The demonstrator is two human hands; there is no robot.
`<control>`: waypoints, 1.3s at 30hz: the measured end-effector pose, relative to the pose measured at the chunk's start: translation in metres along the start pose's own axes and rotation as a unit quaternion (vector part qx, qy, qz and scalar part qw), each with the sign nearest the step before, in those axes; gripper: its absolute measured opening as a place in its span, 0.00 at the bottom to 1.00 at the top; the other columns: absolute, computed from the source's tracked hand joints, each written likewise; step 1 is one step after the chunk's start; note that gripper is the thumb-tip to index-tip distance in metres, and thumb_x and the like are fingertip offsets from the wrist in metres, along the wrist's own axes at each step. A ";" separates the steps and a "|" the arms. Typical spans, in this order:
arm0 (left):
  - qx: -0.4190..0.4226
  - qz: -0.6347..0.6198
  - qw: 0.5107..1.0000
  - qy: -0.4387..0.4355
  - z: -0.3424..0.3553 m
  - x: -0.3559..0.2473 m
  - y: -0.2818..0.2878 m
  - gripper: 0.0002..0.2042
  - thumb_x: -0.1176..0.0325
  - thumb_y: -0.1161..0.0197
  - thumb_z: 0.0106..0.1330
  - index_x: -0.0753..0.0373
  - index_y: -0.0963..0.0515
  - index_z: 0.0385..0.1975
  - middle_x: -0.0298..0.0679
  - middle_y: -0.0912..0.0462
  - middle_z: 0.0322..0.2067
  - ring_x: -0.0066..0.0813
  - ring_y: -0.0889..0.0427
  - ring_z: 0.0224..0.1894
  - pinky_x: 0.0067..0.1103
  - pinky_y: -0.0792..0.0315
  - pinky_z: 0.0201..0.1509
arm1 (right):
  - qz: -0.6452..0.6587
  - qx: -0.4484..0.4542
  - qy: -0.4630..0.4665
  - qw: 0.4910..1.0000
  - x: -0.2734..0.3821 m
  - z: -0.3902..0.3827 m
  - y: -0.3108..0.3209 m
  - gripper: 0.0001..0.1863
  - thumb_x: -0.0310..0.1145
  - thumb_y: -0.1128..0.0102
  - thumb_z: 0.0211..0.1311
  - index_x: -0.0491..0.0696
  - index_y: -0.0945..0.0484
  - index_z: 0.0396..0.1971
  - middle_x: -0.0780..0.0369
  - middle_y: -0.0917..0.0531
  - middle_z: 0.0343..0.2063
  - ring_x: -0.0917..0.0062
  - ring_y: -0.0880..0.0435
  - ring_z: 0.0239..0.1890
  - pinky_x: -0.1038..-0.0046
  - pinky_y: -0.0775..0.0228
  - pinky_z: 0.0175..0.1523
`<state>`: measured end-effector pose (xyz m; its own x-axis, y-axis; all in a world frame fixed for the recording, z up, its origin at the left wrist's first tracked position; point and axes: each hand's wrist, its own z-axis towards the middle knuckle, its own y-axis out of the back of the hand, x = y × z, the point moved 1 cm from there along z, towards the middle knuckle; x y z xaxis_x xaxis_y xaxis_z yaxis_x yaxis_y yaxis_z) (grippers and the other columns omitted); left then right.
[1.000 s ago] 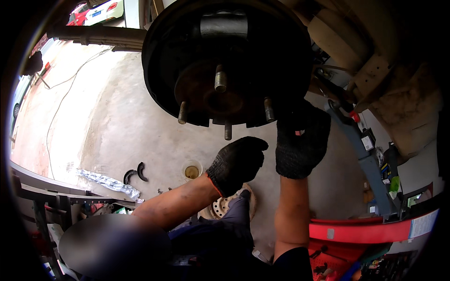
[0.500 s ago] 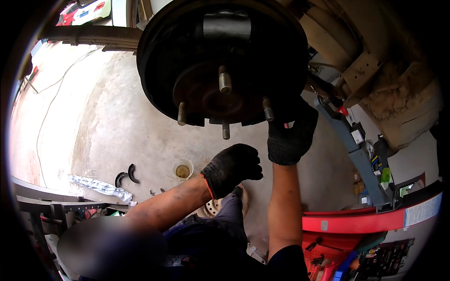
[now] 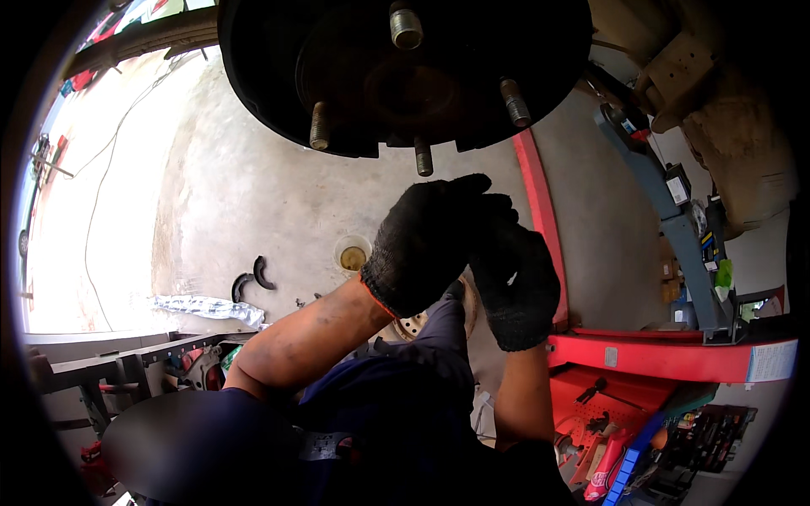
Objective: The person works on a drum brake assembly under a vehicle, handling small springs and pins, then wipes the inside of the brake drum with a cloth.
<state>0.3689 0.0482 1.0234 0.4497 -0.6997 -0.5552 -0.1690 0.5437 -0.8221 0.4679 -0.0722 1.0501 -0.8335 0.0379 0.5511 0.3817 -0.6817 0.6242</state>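
Note:
Above me hangs a dark wheel hub assembly [image 3: 405, 110] with several threaded studs, one wheel stud [image 3: 423, 158] pointing down just over my hands. Both hands wear black knitted gloves. My left hand [image 3: 422, 244] is just below that stud, its fingers bent toward the right hand. My right hand [image 3: 519, 291] meets it with curled fingers, thumb and fingers drawn together around a small gap. The fingertips overlap, so anything held between them is hidden. Neither hand visibly touches the hub.
On the concrete floor are a bowl of yellowish liquid [image 3: 352, 253], two curved brake shoes [image 3: 253, 278], a crumpled silvery wrapper [image 3: 207, 310] and a pale wheel rim [image 3: 413, 325]. A red beam [image 3: 675, 356] and a grey lift arm [image 3: 675, 228] stand at the right.
My right hand has come down from the hub's right-hand stud to meet my left hand. The left has risen slightly and moved right. The view has tilted down, shifting the hub upward.

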 end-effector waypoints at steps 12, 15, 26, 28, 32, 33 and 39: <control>0.050 0.422 0.891 -0.163 -0.012 0.014 0.003 0.26 0.79 0.41 0.68 0.67 0.37 0.66 0.46 0.25 0.60 0.34 0.23 0.60 0.24 0.29 0.63 | -0.168 0.015 0.003 0.986 0.003 -0.006 -0.008 0.18 0.37 0.35 0.60 0.55 0.22 0.51 0.59 0.19 0.32 0.62 0.17 0.33 0.65 0.23 0.36; 0.026 0.671 0.712 -0.203 -0.017 0.008 0.000 0.23 0.79 0.37 0.63 0.66 0.29 0.59 0.46 0.21 0.54 0.39 0.21 0.55 0.25 0.27 0.60 | -0.138 0.011 -0.065 0.988 0.004 -0.012 -0.013 0.14 0.37 0.32 0.58 0.50 0.19 0.43 0.58 0.18 0.35 0.61 0.16 0.37 0.66 0.24 0.42; -0.063 0.140 0.985 0.076 -0.019 -0.010 -0.010 0.16 0.72 0.44 0.71 0.71 0.27 0.55 0.44 0.19 0.48 0.31 0.19 0.50 0.26 0.24 0.55 | -0.101 -0.090 -0.005 0.991 0.003 -0.006 -0.014 0.12 0.32 0.32 0.58 0.51 0.20 0.42 0.60 0.18 0.35 0.65 0.17 0.39 0.67 0.22 0.42; -0.061 0.200 0.972 0.109 -0.015 -0.013 -0.017 0.16 0.66 0.46 0.74 0.72 0.26 0.53 0.44 0.18 0.42 0.30 0.17 0.44 0.26 0.23 0.52 | -0.085 -0.084 -0.003 0.993 -0.009 -0.009 -0.010 0.13 0.31 0.32 0.58 0.50 0.20 0.44 0.60 0.18 0.35 0.66 0.17 0.39 0.67 0.23 0.42; -0.030 0.224 0.971 0.082 -0.009 -0.017 -0.011 0.14 0.66 0.49 0.76 0.71 0.26 0.51 0.43 0.18 0.41 0.30 0.17 0.40 0.26 0.23 0.48 | 0.100 -0.086 -0.090 0.987 0.001 -0.009 -0.011 0.20 0.30 0.31 0.59 0.47 0.21 0.52 0.61 0.18 0.36 0.74 0.17 0.34 0.73 0.24 0.43; -0.035 0.223 0.970 0.090 -0.013 -0.014 -0.011 0.14 0.66 0.49 0.76 0.71 0.26 0.51 0.43 0.18 0.41 0.30 0.17 0.40 0.26 0.23 0.48 | 0.168 -0.083 -0.103 0.977 0.001 -0.014 -0.012 0.21 0.29 0.31 0.59 0.47 0.22 0.53 0.61 0.18 0.37 0.76 0.17 0.33 0.74 0.24 0.42; -0.110 0.153 0.981 0.042 -0.008 -0.001 -0.003 0.16 0.62 0.44 0.73 0.70 0.24 0.50 0.42 0.18 0.36 0.28 0.20 0.33 0.24 0.25 0.39 | 0.082 -0.042 -0.085 0.992 0.019 -0.009 -0.012 0.22 0.26 0.30 0.57 0.47 0.22 0.52 0.62 0.18 0.38 0.78 0.18 0.31 0.76 0.24 0.38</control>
<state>0.3619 0.0433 1.0254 0.2755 -0.5598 -0.7815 -0.4737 0.6283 -0.6171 0.4441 -0.0698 1.0483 -0.6804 0.0391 0.7318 0.4665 -0.7471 0.4736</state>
